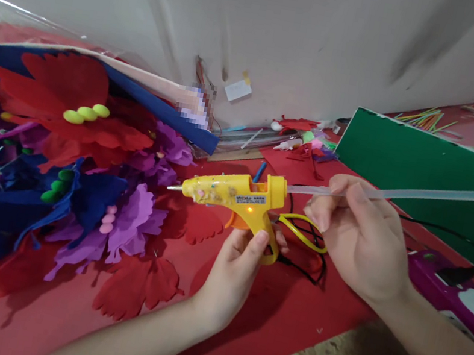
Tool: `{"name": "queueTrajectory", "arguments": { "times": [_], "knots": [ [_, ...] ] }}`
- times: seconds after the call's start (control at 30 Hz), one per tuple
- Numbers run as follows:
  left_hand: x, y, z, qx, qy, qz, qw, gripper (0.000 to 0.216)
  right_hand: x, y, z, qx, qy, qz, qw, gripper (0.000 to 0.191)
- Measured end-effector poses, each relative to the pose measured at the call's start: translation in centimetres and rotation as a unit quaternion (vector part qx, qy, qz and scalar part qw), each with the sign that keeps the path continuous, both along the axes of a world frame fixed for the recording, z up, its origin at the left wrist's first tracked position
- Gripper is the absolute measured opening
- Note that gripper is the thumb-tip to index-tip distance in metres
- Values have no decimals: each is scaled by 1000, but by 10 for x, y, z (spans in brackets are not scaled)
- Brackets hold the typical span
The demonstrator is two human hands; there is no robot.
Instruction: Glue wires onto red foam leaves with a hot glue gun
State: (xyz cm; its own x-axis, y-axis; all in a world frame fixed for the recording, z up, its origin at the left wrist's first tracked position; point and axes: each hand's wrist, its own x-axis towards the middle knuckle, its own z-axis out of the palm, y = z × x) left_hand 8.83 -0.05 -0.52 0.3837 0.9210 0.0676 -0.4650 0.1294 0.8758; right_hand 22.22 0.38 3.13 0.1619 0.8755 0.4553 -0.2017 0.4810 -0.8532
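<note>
A grey wall [315, 44] is rising behind a red tabletop [284, 326]. At the centre, the left hand [227, 283] is holding a yellow glue gun [217, 187], fingers clamped around its grip, its nozzle [174, 188] pointing toward nine o'clock. At three o'clock from it, the right hand [365, 243] is pinching a translucent glue stick [440, 194], whose near end is meeting the gun's rear. Red, blue and purple cut-out petals [57, 88] are lying toward nine o'clock; a purple power strip [426, 275] is resting toward four.
</note>
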Motion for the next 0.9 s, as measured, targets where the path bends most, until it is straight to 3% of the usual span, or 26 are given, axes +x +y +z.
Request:
{"name": "queueTrajectory", "arguments": {
  "times": [0.37, 0.67, 0.9],
  "knots": [
    [-3, 2, -4, 16, 24, 6, 1000, 31, 2, -4, 3, 50, -21, -17, 998, 14],
    [-1, 2, -5, -10, -18, -57, 998, 33, 4, 1, 1, -30, 13, 37, 999, 17],
    [-1, 1, -7, -19, -17, -67, 997, 34, -1, -2, -3, 28, -33, -60, 997, 11]
  ]
}}
